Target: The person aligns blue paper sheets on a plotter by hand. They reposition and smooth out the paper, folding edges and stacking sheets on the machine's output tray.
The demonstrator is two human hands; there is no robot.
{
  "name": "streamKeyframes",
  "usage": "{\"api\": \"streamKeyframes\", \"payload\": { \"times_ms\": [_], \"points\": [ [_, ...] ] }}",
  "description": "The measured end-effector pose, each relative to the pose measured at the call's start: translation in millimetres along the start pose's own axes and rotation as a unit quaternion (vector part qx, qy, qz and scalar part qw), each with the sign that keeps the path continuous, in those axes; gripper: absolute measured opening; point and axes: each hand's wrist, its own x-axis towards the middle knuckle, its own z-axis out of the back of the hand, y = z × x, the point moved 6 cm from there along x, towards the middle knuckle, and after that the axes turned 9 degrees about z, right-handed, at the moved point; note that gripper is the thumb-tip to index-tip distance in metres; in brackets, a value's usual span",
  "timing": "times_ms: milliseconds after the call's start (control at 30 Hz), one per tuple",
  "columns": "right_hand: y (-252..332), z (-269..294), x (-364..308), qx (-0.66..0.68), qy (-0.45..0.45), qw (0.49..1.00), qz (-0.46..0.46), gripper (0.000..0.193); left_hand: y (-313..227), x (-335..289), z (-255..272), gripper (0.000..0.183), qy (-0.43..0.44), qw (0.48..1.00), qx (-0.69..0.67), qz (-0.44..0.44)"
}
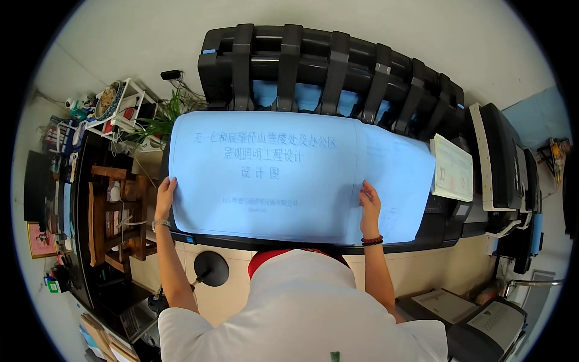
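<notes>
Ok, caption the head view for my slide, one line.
Left hand and right hand at either side of a printed sheet, a second sheet to its right, over a black printer.

The left arm (178, 277) and right arm (378, 274) reach toward the far side, well apart. The left hand (165, 194) pinches at left, wrist nearly straight; the right hand (370, 208) curls its fingers leftward.
</notes>
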Motion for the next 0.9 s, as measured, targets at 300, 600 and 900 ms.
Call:
{"api": "streamKeyframes", "payload": {
  "times_ms": [300,600,900],
  "points": [
    [1.9,15.1,6.7,0.008,-0.007,1.0,-0.016,0.035,-3.0,-12.3,-12.4,0.032,-0.045,0.995,0.073,-0.061],
    [8.8,20.4,11.6,-0.084,-0.019,0.995,0.044,0.035,-2.3,-1.3,-6.0,0.033,-0.085,0.973,0.21,-0.029],
    [112.2,18.2,119.7,-0.327,0.075,0.904,0.263,0.031,-64.7,35.7,9.9,0.057,-0.046,0.992,0.056,0.101]
  ]
}}
